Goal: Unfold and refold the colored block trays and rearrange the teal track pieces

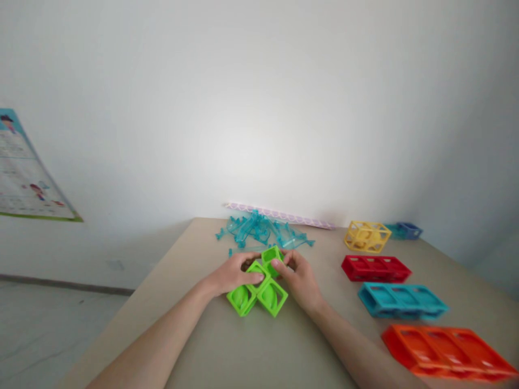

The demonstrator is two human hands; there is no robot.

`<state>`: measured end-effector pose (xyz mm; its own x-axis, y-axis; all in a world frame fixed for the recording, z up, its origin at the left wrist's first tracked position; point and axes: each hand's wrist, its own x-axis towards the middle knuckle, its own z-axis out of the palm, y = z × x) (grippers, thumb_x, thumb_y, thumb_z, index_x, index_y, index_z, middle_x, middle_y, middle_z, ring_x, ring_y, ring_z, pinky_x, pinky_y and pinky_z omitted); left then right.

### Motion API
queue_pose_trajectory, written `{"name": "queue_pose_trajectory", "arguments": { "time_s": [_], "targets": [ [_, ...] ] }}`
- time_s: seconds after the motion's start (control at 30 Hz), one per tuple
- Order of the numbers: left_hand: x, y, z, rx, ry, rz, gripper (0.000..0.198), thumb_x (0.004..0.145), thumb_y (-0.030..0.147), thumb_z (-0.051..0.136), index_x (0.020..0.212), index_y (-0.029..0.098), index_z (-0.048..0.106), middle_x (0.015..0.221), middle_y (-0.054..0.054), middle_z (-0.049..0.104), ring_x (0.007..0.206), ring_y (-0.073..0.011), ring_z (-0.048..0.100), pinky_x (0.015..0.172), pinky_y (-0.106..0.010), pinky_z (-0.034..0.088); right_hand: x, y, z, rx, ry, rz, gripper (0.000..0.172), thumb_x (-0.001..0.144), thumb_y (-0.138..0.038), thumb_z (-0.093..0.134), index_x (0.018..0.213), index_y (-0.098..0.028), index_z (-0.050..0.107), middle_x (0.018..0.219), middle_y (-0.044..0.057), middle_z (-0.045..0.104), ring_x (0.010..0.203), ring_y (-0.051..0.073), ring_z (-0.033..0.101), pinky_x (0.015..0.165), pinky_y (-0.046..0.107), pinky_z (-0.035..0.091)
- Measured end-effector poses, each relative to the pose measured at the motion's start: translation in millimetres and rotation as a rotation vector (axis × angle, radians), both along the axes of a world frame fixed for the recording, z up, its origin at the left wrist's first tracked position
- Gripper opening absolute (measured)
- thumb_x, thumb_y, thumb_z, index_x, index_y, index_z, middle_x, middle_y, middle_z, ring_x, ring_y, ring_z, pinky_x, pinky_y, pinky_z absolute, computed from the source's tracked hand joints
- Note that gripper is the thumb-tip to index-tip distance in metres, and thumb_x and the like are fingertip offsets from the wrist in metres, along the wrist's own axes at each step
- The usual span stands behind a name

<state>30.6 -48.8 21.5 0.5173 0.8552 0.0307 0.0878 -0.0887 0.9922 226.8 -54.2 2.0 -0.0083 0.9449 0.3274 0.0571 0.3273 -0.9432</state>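
A cluster of bright green open-frame cubes (259, 289) lies on the beige table (227, 351), joined side by side. My left hand (233, 273) curls over the cluster's upper left, with the thumb pressed on a middle cube. My right hand (298, 275) grips the far green cube at the upper right, fingers closed round its frame. Both hands meet over the cluster near the table's middle.
A pile of clear blue connector pieces (261, 231) lies just beyond the hands, with a pink strip (284, 215) along the wall. To the right sit a yellow cube (367, 236), a red block (375, 268), a teal block (401, 300), an orange block (446, 351) and a small blue piece (407, 230).
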Motion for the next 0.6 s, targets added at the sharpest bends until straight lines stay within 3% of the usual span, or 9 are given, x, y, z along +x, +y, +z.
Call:
{"name": "queue_pose_trajectory", "arguments": {
  "time_s": [0.1, 0.3, 0.47, 0.6],
  "targets": [
    [0.6, -0.6, 1.6, -0.019, -0.009, 0.036, 0.056, 0.072, 0.033, 0.074, 0.124, 0.015, 0.060, 0.107, -0.009, 0.070, 0.093, -0.0243, 0.066, 0.078, -0.031, 0.050, -1.8, -0.8, -0.6, -0.022, 0.020, 0.044, 0.041, 0.073, -0.050, 0.070, 0.069, -0.022, 0.041, 0.064, -0.003, 0.052, 0.059, 0.015, 0.052, 0.053, 0.027, 0.044],
    [-0.3, 3.3, 2.3, 0.008, -0.034, 0.219, 0.044, 0.074, 0.035, 0.071, 0.113, 0.015, 0.068, 0.092, -0.008, 0.071, 0.080, -0.0203, 0.066, 0.066, -0.026, 0.050, 1.4, 0.3, 5.9, 0.050, 0.157, -0.188, 0.042, 0.074, -0.051, 0.069, 0.070, -0.022, 0.038, 0.060, -0.007, 0.044, 0.052, 0.011, 0.047, 0.050, 0.024, 0.040],
    [1.3, 7.0, 2.2, -0.077, -0.336, 0.362, 0.039, 0.070, 0.035, 0.074, 0.103, 0.012, 0.070, 0.085, -0.008, 0.071, 0.066, -0.0180, 0.064, 0.056, -0.027, 0.052, 7.1, 0.9, 9.1, 0.079, 0.204, -0.345, 0.041, 0.077, -0.053, 0.065, 0.072, -0.024, 0.037, 0.059, -0.007, 0.040, 0.050, 0.011, 0.043, 0.048, 0.024, 0.034],
    [1.6, 10.0, 5.1, -0.104, -0.549, 0.501, 0.040, 0.069, 0.033, 0.076, 0.101, 0.010, 0.068, 0.082, -0.009, 0.072, 0.063, -0.0174, 0.065, 0.054, -0.028, 0.053, 6.7, -1.6, 7.3, 0.083, 0.136, -0.306, 0.038, 0.079, -0.051, 0.064, 0.073, -0.024, 0.037, 0.061, -0.007, 0.041, 0.052, 0.011, 0.042, 0.049, 0.025, 0.034]
  ]
}}
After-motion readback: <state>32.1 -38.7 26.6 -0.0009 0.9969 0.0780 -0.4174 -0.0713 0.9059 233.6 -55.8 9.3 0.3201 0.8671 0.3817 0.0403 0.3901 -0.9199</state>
